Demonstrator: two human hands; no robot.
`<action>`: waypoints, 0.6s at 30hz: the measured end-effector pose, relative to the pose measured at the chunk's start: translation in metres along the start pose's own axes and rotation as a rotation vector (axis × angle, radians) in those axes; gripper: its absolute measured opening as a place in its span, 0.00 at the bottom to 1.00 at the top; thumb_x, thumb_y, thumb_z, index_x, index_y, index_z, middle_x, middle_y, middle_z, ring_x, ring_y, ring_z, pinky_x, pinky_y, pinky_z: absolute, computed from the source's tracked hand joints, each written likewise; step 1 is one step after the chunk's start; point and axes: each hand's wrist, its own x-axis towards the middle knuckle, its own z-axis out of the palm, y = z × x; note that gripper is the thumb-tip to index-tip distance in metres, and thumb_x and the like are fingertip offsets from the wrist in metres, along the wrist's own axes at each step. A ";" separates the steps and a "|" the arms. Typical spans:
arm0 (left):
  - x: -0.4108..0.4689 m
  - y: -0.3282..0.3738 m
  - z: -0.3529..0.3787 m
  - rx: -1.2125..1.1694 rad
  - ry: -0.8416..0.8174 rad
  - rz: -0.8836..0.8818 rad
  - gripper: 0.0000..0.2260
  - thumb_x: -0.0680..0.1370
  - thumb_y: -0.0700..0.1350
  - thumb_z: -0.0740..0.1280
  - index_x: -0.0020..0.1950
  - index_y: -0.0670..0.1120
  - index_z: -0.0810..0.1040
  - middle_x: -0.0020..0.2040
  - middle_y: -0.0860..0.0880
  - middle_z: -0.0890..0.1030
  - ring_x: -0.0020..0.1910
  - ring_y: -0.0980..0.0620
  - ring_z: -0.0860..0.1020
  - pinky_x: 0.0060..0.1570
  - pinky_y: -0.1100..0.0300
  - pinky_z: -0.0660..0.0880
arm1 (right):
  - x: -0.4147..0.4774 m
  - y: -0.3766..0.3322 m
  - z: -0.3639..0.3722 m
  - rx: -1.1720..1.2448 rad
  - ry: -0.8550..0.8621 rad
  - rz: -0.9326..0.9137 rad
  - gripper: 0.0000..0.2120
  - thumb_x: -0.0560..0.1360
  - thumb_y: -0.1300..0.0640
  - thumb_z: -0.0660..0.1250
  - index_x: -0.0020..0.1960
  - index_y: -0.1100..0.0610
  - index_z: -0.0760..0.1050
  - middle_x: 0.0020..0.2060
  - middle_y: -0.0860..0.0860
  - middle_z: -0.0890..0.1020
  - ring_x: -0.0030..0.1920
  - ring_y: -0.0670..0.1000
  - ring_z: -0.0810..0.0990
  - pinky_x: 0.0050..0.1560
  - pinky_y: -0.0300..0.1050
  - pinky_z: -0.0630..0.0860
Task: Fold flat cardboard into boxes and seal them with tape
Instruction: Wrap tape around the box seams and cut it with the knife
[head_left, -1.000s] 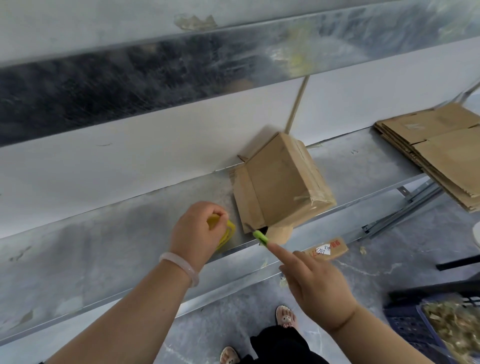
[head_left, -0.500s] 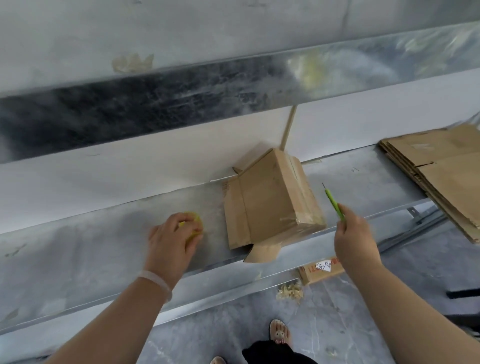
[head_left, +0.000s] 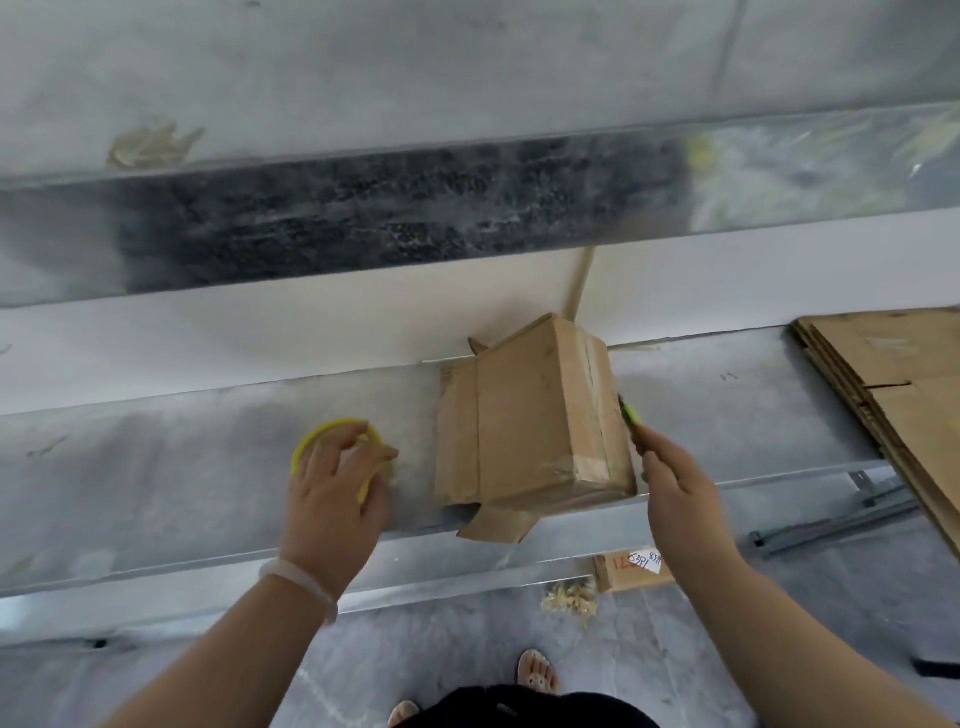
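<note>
A taped cardboard box (head_left: 530, 415) lies on its side on the metal shelf (head_left: 182, 467), one loose flap hanging over the front edge. To its left sits a yellow tape roll (head_left: 317, 441), and my left hand (head_left: 332, 493) rests on top of it with the fingers curved over the ring. My right hand (head_left: 670, 483) grips a thin green cutter (head_left: 630, 415) whose tip touches the box's right side. A stack of flat cardboard sheets (head_left: 893, 384) lies at the right end of the shelf.
A white wall and a wide metal beam (head_left: 415, 223) rise behind the shelf. On the grey floor below lie a small labelled cardboard piece (head_left: 631, 569) and a scrap of shavings (head_left: 569, 605). My sandalled feet show at the bottom edge.
My right hand has moved left with the green cutter, from clear of the box to against its right side. My left hand stays on the yellow tape roll.
</note>
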 end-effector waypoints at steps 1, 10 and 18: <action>0.005 0.021 -0.002 -0.121 0.001 -0.028 0.14 0.76 0.49 0.60 0.55 0.47 0.81 0.60 0.48 0.76 0.59 0.56 0.72 0.60 0.56 0.70 | -0.004 -0.006 0.003 0.106 -0.034 0.047 0.17 0.83 0.57 0.54 0.69 0.48 0.73 0.64 0.45 0.76 0.62 0.45 0.73 0.65 0.43 0.68; 0.005 0.108 0.035 -0.815 -0.268 -0.498 0.36 0.69 0.65 0.68 0.74 0.53 0.66 0.67 0.53 0.74 0.63 0.57 0.75 0.61 0.52 0.76 | -0.026 -0.033 0.029 0.241 -0.266 -0.004 0.22 0.82 0.53 0.60 0.74 0.41 0.63 0.60 0.33 0.73 0.61 0.37 0.73 0.61 0.36 0.69; -0.012 0.093 0.040 -1.138 -0.351 -0.633 0.26 0.78 0.56 0.58 0.76 0.57 0.59 0.71 0.53 0.71 0.67 0.52 0.73 0.65 0.47 0.72 | -0.031 -0.026 0.039 0.275 -0.337 0.100 0.18 0.83 0.44 0.52 0.71 0.32 0.64 0.65 0.37 0.73 0.66 0.43 0.70 0.65 0.39 0.63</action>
